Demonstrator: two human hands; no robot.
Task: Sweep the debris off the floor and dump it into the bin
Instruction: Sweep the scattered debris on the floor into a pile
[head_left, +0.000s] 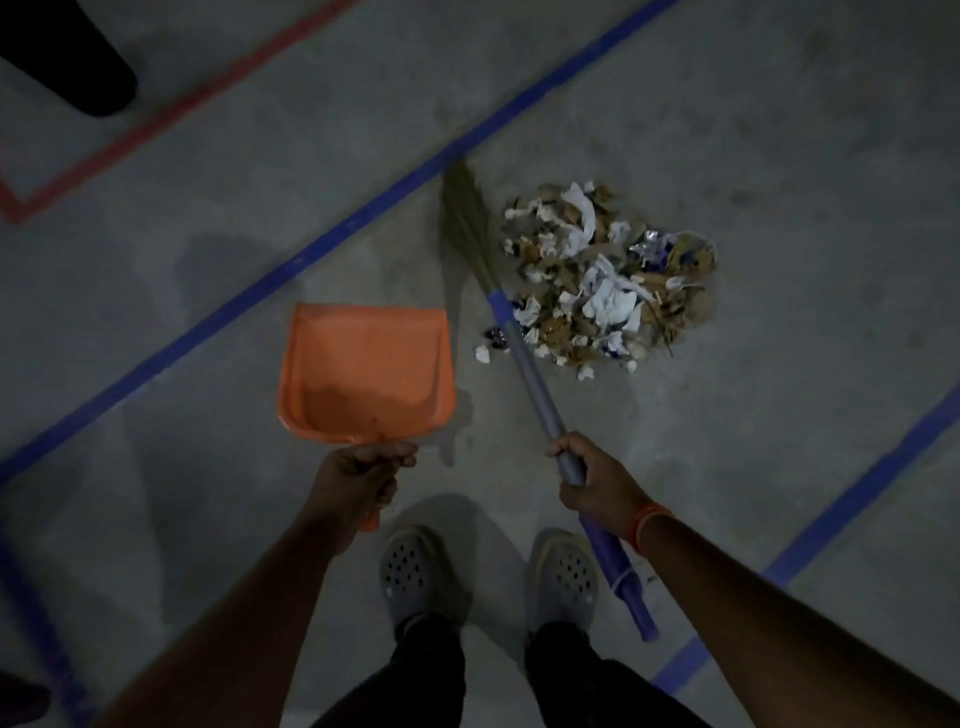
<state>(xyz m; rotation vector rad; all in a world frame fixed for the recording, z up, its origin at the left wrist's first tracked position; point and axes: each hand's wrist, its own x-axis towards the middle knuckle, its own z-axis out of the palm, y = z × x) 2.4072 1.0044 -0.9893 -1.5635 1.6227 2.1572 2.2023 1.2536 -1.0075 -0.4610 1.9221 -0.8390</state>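
A pile of debris (608, 275), torn white paper, dry leaves and foil scraps, lies on the grey concrete floor ahead and to the right. My right hand (592, 475) grips the grey and purple handle of a grass broom (524, 358), whose brown bristles (465, 223) rest just left of the pile. My left hand (358, 475) holds the handle of an orange dustpan (366, 371). The pan is empty and hangs left of the broom, apart from the pile. No bin is in sight.
Blue tape lines (332, 239) cross the floor diagonally, and a red taped corner (130, 140) lies at far left. A dark object (78, 57) sits at the top left. My feet in grey clogs (415, 571) stand below the hands.
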